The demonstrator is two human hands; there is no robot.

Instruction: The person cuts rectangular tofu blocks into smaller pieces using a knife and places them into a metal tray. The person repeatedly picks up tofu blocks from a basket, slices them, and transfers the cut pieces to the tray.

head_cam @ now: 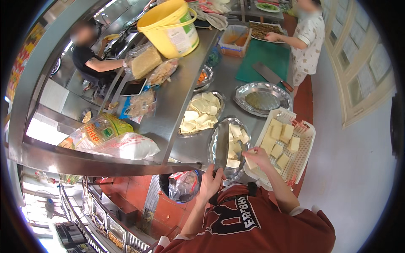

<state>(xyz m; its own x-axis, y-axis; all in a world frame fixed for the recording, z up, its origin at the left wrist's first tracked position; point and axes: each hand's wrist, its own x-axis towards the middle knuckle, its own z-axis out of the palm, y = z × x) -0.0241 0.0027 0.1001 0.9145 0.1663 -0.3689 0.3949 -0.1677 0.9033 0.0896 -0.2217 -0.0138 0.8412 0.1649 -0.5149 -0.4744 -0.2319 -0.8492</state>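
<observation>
My left hand (211, 183) grips the handle of a cleaver (222, 145), its broad blade pointing away from me over an oval metal platter (216, 134). Pale tofu slices (234, 147) lie on this platter, partly hidden behind the blade. In my right hand (261, 159), between thumb and fingers, is a pale tofu block (251, 160), at the near left side of a white perforated plastic basket (311, 139). Several more tofu blocks (286, 132) sit inside the basket. Beyond the first platter, a second one holds a heap of tofu slices (202, 114).
A steel shelf (177, 95) overhangs the counter's left side, bearing a yellow bucket (171, 30) and bagged food. Farther off are another metal platter (262, 98), a second cleaver (269, 74) on a green cutting board (253, 60), and two people. A lined bin (183, 186) stands below left.
</observation>
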